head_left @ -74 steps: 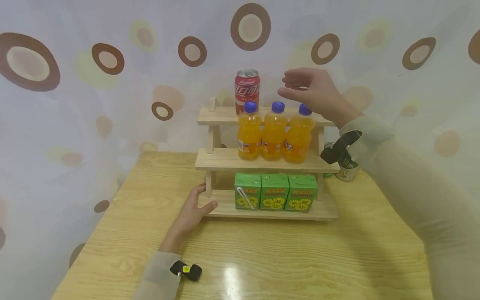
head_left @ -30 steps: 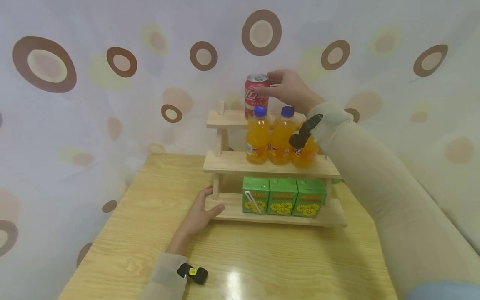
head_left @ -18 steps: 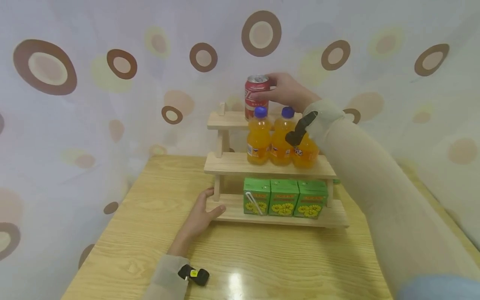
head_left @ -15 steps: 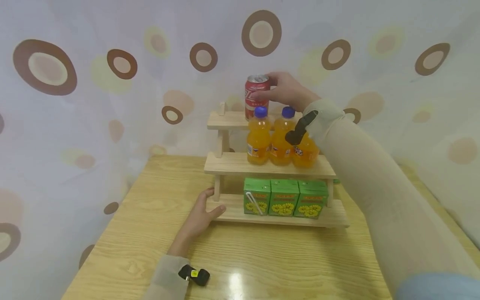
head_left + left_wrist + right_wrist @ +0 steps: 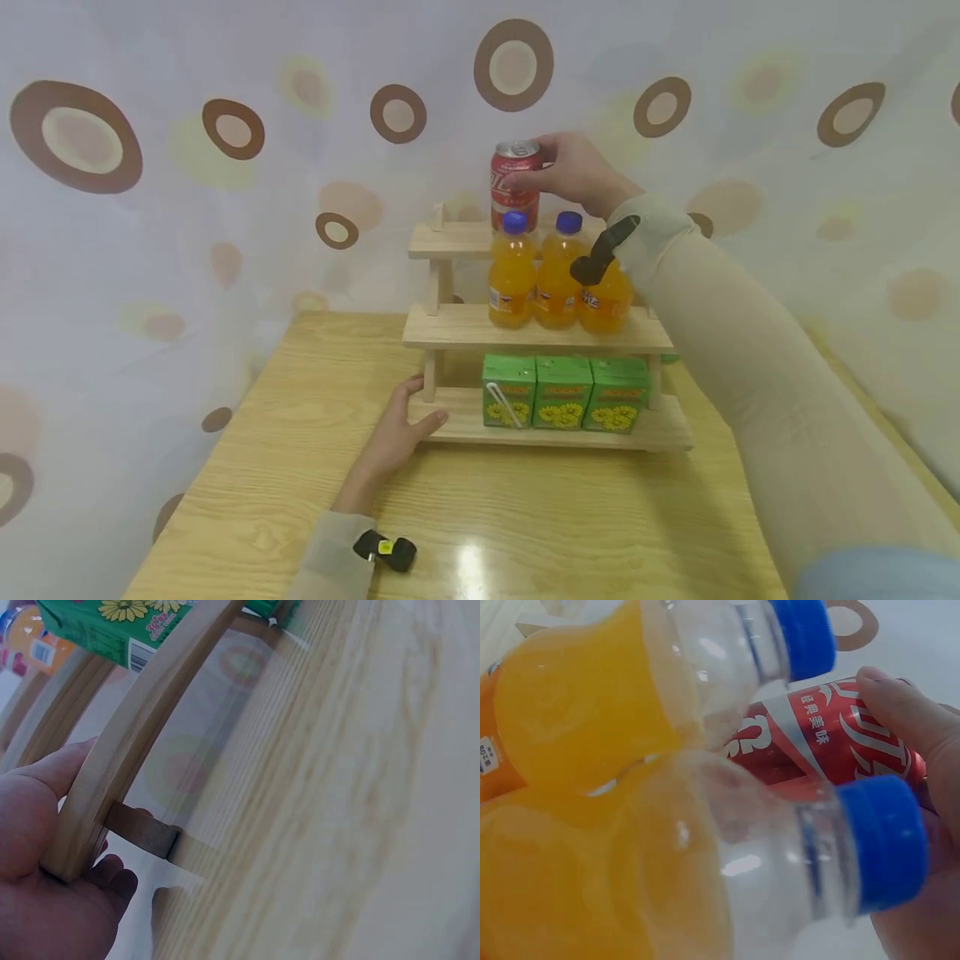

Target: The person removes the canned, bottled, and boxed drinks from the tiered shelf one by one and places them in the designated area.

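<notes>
A red cola can (image 5: 506, 196) is at the top tier of a three-tier wooden display rack (image 5: 450, 327). My right hand (image 5: 581, 171) grips it from the right, thumb across the front. In the right wrist view the can (image 5: 810, 731) shows behind two orange soda bottles (image 5: 652, 870). Whether its base touches the shelf is hidden behind the bottles. My left hand (image 5: 397, 425) holds the left end of the rack's bottom board. In the left wrist view the left hand (image 5: 52, 885) has its thumb on one face of the board (image 5: 120, 757) and fingertips beyond its other side.
Three blue-capped orange soda bottles (image 5: 512, 287) stand on the middle tier, the rightmost partly behind my right wrist strap. Three green drink cartons (image 5: 564, 396) line the bottom tier. A patterned curtain (image 5: 247, 208) hangs behind the wooden table (image 5: 285, 467).
My right hand has moved left from above the rack's right side to the can and taken hold of it. The can now appears slightly higher and further right against the rack. The left hand keeps its hold.
</notes>
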A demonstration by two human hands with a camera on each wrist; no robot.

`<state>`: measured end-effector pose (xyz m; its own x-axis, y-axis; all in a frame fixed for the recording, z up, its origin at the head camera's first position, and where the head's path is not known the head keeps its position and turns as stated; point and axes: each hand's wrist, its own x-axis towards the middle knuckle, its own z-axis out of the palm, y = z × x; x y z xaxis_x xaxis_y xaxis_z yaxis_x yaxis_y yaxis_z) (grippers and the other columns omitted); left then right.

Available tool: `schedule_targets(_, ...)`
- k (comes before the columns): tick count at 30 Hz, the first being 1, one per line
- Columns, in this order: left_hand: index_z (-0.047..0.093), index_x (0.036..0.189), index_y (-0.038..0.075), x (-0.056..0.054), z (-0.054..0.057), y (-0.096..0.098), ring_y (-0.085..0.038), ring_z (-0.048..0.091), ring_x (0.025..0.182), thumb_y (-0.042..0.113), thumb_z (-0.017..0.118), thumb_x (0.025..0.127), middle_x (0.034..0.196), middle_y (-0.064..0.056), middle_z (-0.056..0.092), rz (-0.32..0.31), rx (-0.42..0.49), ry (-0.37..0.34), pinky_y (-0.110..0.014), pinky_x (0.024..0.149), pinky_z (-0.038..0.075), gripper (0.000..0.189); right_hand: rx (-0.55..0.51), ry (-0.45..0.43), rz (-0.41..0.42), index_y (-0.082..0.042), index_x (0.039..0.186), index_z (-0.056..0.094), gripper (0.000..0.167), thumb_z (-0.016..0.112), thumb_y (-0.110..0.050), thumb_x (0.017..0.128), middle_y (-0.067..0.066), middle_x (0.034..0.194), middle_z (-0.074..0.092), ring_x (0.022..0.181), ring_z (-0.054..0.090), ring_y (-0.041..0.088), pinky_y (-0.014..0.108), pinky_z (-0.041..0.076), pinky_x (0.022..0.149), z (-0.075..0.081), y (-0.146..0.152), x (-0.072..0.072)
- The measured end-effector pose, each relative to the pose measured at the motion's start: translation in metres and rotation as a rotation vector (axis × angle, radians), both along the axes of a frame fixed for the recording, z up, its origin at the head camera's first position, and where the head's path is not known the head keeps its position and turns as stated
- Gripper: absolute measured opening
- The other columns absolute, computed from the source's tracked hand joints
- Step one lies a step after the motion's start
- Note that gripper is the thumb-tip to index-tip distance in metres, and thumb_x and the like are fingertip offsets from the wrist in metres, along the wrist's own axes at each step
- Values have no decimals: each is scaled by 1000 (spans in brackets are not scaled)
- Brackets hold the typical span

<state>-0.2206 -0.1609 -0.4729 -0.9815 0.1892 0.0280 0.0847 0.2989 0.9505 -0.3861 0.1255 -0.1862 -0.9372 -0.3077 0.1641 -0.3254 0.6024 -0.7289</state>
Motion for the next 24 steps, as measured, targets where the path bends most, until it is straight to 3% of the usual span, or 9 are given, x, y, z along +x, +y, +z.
schedule_targets(5, 39, 145, 14, -3, 1, -1, -32, 18, 147, 28, 70, 93, 158, -9, 26, -9, -12, 12, -57, 116, 15, 62, -20, 27, -58, -12, 139, 56, 69, 77, -46, 83, 6, 130, 62, 119, 53, 21, 37, 44, 103, 12, 10, 6)
schedule_targets(12, 38, 145, 12, -7, 2, -5, -32, 17, 147, 27, 69, 94, 158, -11, 26, -22, -20, 18, -55, 117, 15, 62, -97, -3, -126, -17, 141, 56, 71, 78, -47, 80, 4, 134, 60, 124, 51, 22, 41, 40, 108, 22, 29, 13)
schedule_targets(22, 35, 147, 14, -9, 2, -12, -33, 12, 148, 29, 68, 95, 160, -10, 21, -32, -8, -10, -58, 116, 12, 64, -135, 29, -197, -15, 143, 54, 75, 79, -46, 79, 5, 136, 54, 127, 44, 20, 38, 41, 107, 25, 60, 22)
schedule_targets(24, 34, 148, 12, -6, 10, -12, -34, 10, 148, 27, 68, 95, 161, -11, 19, -33, -1, -29, -59, 116, 10, 64, -159, 41, -197, -13, 142, 54, 74, 80, -43, 80, 4, 133, 53, 122, 48, 20, 37, 43, 105, 24, 66, 23)
